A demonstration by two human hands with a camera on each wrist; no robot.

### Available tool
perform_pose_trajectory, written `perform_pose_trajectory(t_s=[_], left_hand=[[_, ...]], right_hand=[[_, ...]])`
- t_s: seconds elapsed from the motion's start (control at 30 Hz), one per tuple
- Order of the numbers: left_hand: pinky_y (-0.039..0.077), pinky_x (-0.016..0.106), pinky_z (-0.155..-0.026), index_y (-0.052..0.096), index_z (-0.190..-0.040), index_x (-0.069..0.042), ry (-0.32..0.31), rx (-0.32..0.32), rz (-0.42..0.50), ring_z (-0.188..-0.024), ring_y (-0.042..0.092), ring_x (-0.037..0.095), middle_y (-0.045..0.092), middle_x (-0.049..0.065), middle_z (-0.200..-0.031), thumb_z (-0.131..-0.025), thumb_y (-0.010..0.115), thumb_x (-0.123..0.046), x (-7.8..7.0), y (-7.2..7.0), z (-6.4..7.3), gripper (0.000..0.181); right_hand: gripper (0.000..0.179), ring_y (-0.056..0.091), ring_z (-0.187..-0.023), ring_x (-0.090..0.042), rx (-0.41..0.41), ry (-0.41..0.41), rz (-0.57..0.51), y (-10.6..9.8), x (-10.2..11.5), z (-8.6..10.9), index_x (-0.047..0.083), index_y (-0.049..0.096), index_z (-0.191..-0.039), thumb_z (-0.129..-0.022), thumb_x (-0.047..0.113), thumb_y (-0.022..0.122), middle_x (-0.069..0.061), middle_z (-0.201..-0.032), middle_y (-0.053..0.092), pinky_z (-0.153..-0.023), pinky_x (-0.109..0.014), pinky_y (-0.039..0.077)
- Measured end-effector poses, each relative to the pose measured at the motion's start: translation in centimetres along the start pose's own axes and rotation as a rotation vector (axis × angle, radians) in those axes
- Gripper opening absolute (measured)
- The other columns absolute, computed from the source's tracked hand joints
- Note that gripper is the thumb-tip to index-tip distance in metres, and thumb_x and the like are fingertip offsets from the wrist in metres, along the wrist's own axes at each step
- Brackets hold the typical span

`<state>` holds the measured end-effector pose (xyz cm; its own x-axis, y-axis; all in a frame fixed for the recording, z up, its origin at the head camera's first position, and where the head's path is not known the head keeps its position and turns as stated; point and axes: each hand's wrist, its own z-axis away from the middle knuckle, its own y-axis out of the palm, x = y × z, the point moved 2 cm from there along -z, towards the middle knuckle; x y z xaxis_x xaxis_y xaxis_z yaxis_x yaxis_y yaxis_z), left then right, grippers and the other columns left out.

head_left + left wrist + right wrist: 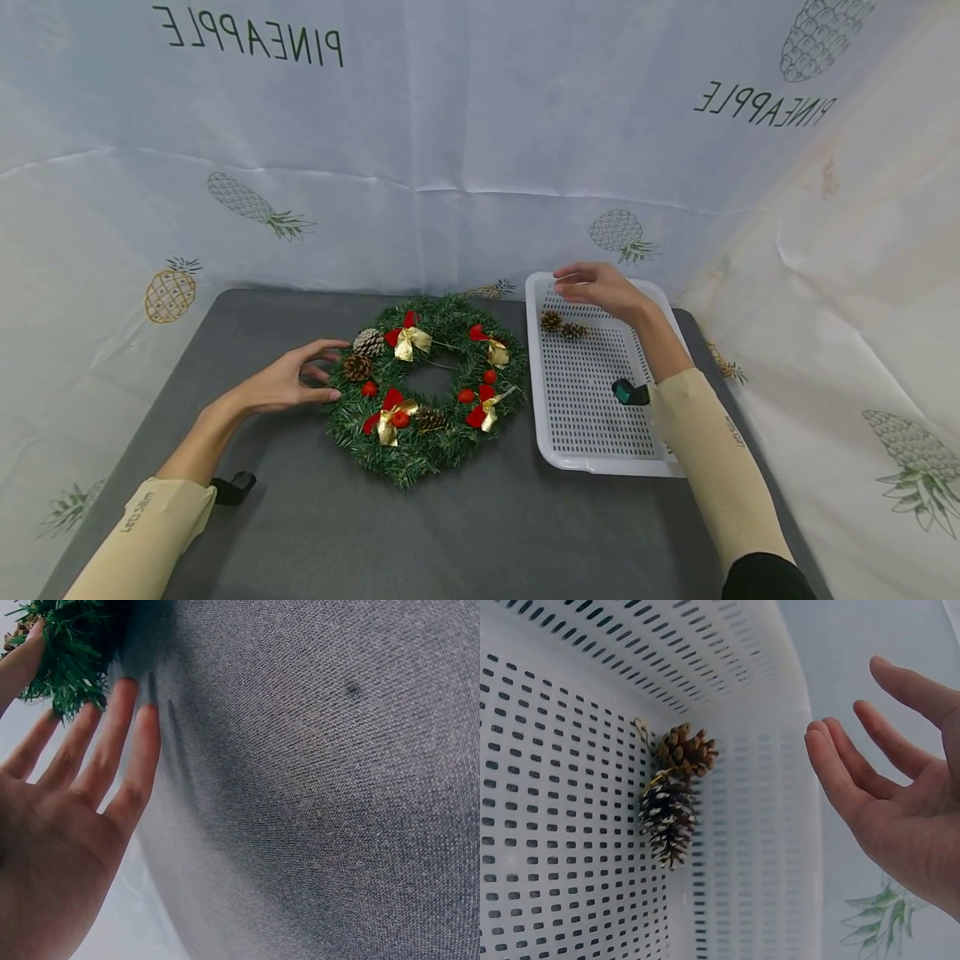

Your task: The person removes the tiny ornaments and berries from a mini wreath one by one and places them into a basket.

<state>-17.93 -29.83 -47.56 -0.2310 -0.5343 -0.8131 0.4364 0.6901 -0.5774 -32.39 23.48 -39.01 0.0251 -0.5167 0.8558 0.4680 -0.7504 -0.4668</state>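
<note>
A green wreath point(431, 450) lies on the grey table, dressed with red-and-gold bows, red berries and pinecones. At its left edge is my left hand point(288, 379), fingers spread and fingertips right at the greenery; the left wrist view shows the palm with straight fingers beside the wreath point(71, 664). My right hand point(596, 287) hovers over the far end of a white perforated basket point(551, 454), fingers loosely bent around nothing. Two pinecones lie in that basket: a brown pinecone point(686, 750) and a white-tipped pinecone point(669, 817), with thin gold cord by them.
The grey table point(480, 542) is bordered by a white curtain point(450, 108) printed with pineapples at the back and sides. A black wrist strap point(234, 489) sticks out by the left sleeve, and another strap point(630, 392) shows at the right sleeve, above the basket.
</note>
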Motion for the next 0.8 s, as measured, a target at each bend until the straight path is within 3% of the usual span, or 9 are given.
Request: perform_pose_trajectory(t_s=[0.47, 0.8], left_hand=[[0.064, 0.057, -0.093, 0.041, -0.164, -0.004, 0.033, -0.017, -0.029, -0.115, 0.074, 0.038, 0.052, 0.037, -0.154, -0.098, 0.082, -0.016, -0.1, 0.0, 0.1, 0.078], [0.063, 0.058, -0.094, 0.040, -0.164, -0.004, 0.032, -0.019, -0.029, -0.116, 0.073, 0.040, 0.051, 0.037, -0.155, -0.098, 0.081, -0.013, 0.0, 0.1, 0.1, 0.078]], right_hand=[[0.052, 0.059, -0.144, -0.039, 0.025, -0.103, 0.071, 1.9, 3.1, 0.3, 0.006, 0.059, -0.153, -0.107, 0.025, 0.072, -0.021, -0.156, 0.061, -0.124, -0.062, 0.045], [0.046, 0.064, -0.139, -0.037, 0.101, -0.181, 0.101, 4.0, 5.5, 0.5, 0.005, 0.062, -0.149, -0.106, 0.019, 0.072, -0.018, -0.156, 0.061, -0.119, -0.054, 0.052]])
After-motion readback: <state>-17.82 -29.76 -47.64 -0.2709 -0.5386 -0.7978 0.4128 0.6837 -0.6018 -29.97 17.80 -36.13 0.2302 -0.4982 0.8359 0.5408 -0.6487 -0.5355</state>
